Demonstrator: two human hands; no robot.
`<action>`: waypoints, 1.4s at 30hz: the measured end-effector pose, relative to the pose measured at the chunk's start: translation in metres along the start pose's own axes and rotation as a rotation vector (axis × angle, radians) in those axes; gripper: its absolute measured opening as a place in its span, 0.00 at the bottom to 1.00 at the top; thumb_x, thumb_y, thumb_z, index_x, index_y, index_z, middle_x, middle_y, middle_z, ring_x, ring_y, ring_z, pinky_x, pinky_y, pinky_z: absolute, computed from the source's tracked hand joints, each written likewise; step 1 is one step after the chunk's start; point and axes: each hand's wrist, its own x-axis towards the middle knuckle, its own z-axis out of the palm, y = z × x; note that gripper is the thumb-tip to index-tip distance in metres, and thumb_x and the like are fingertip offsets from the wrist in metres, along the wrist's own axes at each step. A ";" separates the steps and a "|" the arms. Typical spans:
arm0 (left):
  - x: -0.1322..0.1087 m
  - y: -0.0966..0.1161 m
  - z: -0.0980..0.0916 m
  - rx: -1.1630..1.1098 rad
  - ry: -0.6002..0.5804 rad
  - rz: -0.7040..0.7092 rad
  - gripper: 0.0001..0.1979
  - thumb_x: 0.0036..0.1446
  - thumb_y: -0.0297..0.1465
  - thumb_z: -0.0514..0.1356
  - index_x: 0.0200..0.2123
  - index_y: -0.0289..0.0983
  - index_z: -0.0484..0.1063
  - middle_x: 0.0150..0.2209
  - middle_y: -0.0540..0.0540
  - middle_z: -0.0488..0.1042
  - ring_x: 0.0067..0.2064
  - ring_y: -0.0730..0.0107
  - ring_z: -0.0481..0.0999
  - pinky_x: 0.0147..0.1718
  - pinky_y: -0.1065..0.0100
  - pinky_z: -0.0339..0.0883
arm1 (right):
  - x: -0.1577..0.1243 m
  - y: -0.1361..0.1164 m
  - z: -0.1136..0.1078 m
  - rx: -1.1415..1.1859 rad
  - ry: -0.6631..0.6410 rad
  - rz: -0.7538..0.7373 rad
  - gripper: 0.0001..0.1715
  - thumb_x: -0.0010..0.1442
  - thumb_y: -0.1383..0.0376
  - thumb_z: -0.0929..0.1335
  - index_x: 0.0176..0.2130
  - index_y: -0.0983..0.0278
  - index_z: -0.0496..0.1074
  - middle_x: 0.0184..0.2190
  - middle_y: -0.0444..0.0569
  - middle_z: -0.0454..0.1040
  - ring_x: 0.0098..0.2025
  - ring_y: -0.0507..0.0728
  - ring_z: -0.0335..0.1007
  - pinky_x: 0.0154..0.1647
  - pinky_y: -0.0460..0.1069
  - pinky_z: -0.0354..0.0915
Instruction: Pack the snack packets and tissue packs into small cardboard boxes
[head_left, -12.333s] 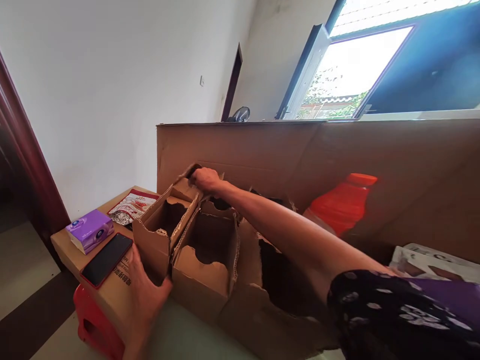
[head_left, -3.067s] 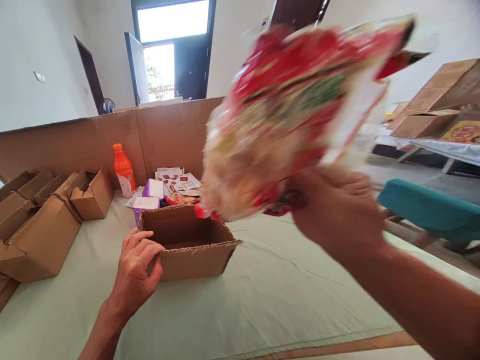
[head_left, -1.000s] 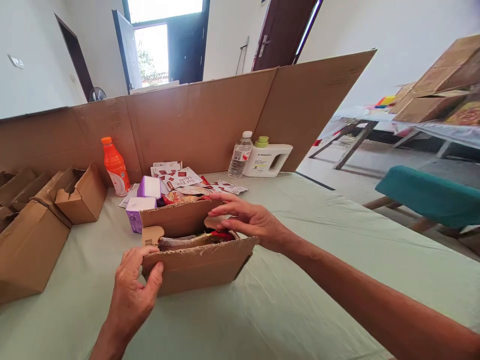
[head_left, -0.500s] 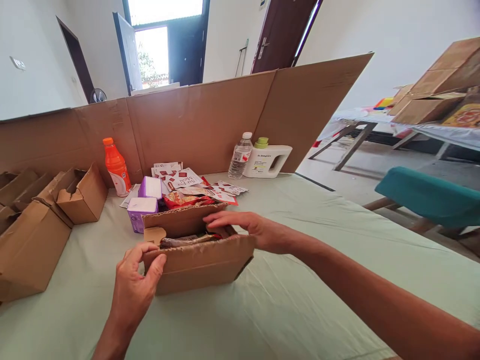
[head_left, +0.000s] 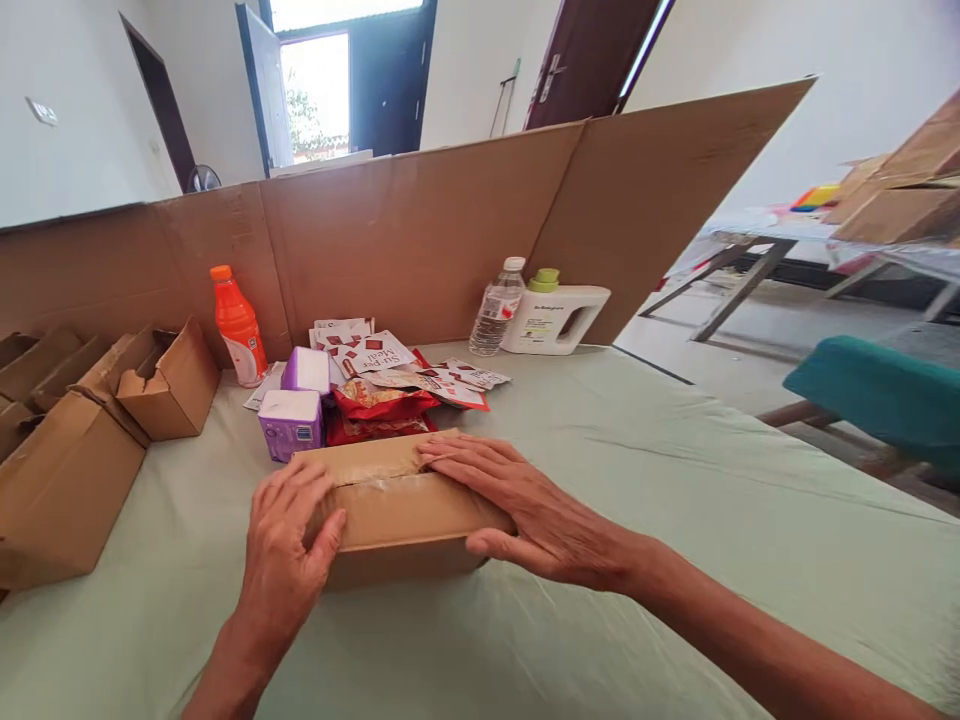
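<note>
A cardboard box [head_left: 420,515] lies on the green cloth in front of me, its two long top flaps folded down so that its contents are hidden. My left hand [head_left: 292,520] rests on the box's left end, fingers over the top and thumb apart at the front edge. Across the right part of the flaps lies my right hand [head_left: 510,500], palm down, with its thumb spread toward the near side. Just behind the box are red snack packets [head_left: 382,400] and two purple-and-white packs [head_left: 290,422].
An orange bottle [head_left: 240,330], a clear water bottle [head_left: 497,310] and a white jug with a green cap [head_left: 559,320] stand before a tall cardboard screen [head_left: 420,240]. Open cardboard boxes [head_left: 172,385] crowd the left side. White packets [head_left: 367,352] lie behind the red ones.
The box's long flaps, upright before, are now folded down over the contents. My right hand has moved from the opening onto the flaps. The view has shifted slightly.
</note>
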 end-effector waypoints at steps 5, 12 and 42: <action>-0.002 -0.006 -0.007 -0.095 -0.056 -0.003 0.16 0.69 0.32 0.57 0.58 0.41 0.71 0.56 0.41 0.79 0.63 0.53 0.73 0.59 0.48 0.72 | -0.017 0.003 0.007 -0.112 0.009 -0.041 0.36 0.72 0.49 0.60 0.73 0.53 0.53 0.72 0.55 0.58 0.72 0.64 0.54 0.70 0.64 0.55; -0.008 -0.014 -0.029 -0.079 -0.338 0.117 0.21 0.69 0.39 0.57 0.61 0.42 0.72 0.68 0.36 0.65 0.71 0.43 0.60 0.60 0.41 0.69 | -0.012 0.008 -0.003 -0.168 -0.059 -0.092 0.39 0.68 0.44 0.64 0.71 0.53 0.58 0.75 0.55 0.49 0.75 0.69 0.43 0.69 0.69 0.53; -0.041 -0.017 -0.033 0.031 -0.190 0.393 0.25 0.68 0.36 0.57 0.67 0.51 0.64 0.66 0.45 0.69 0.67 0.54 0.69 0.59 0.61 0.73 | -0.010 -0.017 -0.033 0.170 -0.152 -0.107 0.47 0.54 0.41 0.73 0.64 0.63 0.71 0.67 0.65 0.62 0.69 0.72 0.55 0.67 0.70 0.54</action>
